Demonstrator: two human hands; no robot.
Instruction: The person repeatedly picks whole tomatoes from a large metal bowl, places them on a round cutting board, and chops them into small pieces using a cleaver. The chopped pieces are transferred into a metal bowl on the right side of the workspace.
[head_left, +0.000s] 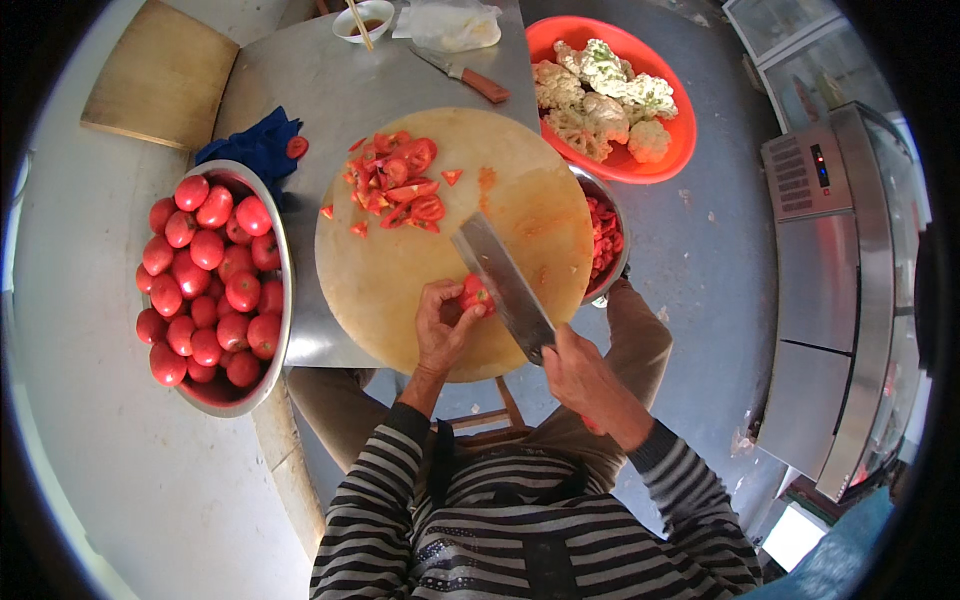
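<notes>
My left hand (442, 324) grips a red tomato (475, 295) near the front of a round cutting board (390, 292). In my right hand (585, 375) is a cleaver (504, 281), its broad blade slanting up and left over the board. The blade lies right beside the tomato and hides part of its right side; whether it has cut in, I cannot tell. A heap of cut tomato pieces (397, 180) rests on the back left of the board, with a few small bits apart from it. Wet orange smears mark the board's right half.
A metal basin (288, 322) of whole tomatoes stands left. A blue cloth (251, 150), a knife (480, 84) and a bowl with chopsticks (375, 10) lie on the metal table (300, 82). Right are a red tub (686, 142) of cauliflower and a bowl (624, 255) of cut tomatoes.
</notes>
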